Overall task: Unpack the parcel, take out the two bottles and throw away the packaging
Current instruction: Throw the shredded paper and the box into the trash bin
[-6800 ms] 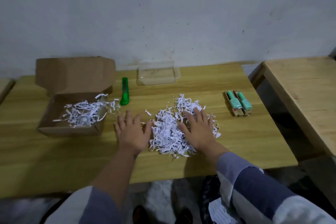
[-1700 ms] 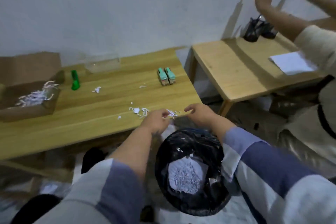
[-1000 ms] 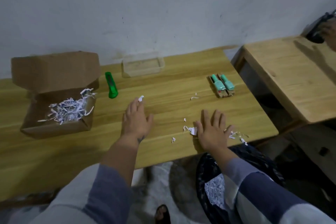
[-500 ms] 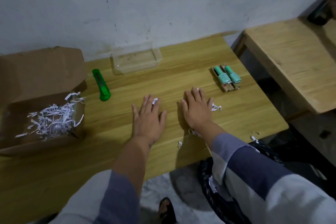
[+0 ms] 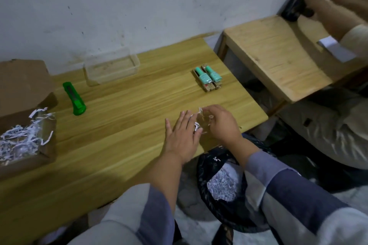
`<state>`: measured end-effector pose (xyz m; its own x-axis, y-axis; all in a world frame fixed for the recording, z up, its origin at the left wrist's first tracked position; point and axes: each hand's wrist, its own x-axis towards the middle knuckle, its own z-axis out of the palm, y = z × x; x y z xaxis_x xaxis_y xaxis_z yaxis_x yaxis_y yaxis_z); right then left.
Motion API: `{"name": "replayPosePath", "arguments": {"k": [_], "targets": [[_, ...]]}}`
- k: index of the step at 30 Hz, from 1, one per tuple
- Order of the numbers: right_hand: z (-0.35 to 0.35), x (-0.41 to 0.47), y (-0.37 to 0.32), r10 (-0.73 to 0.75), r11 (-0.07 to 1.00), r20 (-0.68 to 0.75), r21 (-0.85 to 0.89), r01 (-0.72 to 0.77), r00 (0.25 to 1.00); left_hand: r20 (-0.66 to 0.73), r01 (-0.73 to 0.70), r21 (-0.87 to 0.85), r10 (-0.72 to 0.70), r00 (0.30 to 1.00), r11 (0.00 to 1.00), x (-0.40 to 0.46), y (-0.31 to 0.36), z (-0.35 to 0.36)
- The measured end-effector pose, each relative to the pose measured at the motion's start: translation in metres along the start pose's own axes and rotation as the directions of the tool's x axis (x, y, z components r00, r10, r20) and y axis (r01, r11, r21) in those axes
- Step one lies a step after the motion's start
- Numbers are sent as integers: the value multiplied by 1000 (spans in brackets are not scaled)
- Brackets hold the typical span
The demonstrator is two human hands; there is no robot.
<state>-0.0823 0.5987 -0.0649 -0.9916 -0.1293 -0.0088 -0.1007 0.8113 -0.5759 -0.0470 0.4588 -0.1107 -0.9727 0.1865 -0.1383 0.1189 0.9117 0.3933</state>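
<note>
- Far left of the fingers, the cardboard box [image 5: 23, 125] holds shredded paper [image 5: 18, 141], evidently awaiting disposal
- Left hand [image 5: 183, 135] lies flat, fingers spread, herding scraps [image 5: 196, 125]; right hand [image 5: 223, 123] pinches strands
- Beyond, two bottles [image 5: 208, 77] rest on the worktop [image 5: 119, 125]; bin bag [image 5: 219, 195] waits below

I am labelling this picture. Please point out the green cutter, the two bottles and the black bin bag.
green cutter [image 5: 74, 99], head view, middle of its body
two bottles [image 5: 208, 76], head view, turquoise caps
black bin bag [image 5: 203, 167], head view, left rim
</note>
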Motion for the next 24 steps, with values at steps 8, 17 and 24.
{"name": "replayPosePath", "arguments": {"k": [8, 17, 24], "targets": [[-8, -37, 56, 212, 973, 89, -111, -202, 973, 17, 13, -137, -11, 1000, 990, 18, 28, -7], [26, -21, 37, 75, 981, 134, -187, -49, 988, -113, 114, 53, -107, 988, 992, -11, -33, -8], [44, -12, 5, -96, 980, 207, -152, 129, 973, -184, 108, 92, -90, 979, 990, -22, -40, -5]]}}
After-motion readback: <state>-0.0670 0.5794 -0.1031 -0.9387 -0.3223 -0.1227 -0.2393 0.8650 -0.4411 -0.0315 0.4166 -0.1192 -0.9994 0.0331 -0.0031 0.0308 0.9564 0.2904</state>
